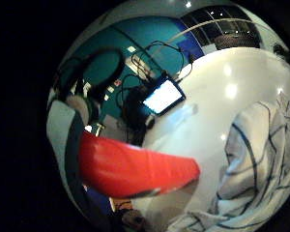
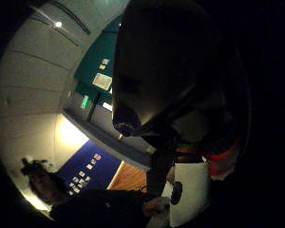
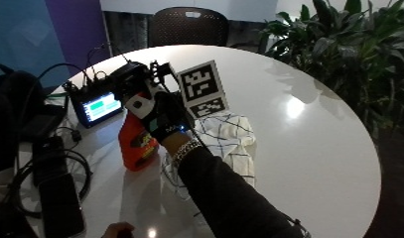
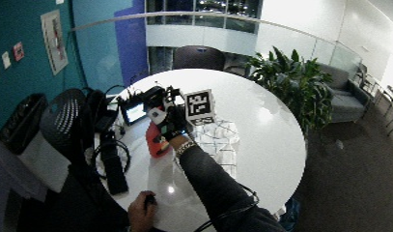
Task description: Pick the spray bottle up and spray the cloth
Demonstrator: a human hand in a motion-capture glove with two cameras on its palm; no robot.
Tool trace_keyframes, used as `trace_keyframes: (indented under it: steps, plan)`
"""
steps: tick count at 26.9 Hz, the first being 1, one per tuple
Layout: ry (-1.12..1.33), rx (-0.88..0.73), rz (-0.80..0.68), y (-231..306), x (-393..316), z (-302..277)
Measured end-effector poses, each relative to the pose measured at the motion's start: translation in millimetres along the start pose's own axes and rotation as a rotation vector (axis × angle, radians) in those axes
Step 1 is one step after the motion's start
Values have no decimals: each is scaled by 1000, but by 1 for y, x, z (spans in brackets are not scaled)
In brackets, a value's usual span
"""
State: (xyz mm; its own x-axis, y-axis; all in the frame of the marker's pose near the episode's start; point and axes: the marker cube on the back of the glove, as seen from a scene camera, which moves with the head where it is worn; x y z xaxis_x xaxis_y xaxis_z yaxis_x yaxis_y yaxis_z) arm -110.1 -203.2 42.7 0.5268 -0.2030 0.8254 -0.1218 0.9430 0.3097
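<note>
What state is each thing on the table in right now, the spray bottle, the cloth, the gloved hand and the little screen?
Spray bottle: red, upright, base at the table, gripped at its top.
Cloth: white checked, crumpled on the table beside the bottle.
Right hand: gloved, curled round the bottle's top.
Small screen: lit, standing behind the bottle.
Table: white, round, glossy.

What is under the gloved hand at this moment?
The red spray bottle stands on the white table under the right hand, which covers its top. The checked cloth lies beside it. The bottle's nozzle is hidden.
</note>
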Motion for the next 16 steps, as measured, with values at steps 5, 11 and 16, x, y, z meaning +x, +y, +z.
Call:
trace_keyframes:
  steps: [5,11,16]
  plan:
    - [216,-142,-1,9,4,-18]
    - [519,-265,14,32,5,-65]
    - [806,-398,-8,65,-7,-98]
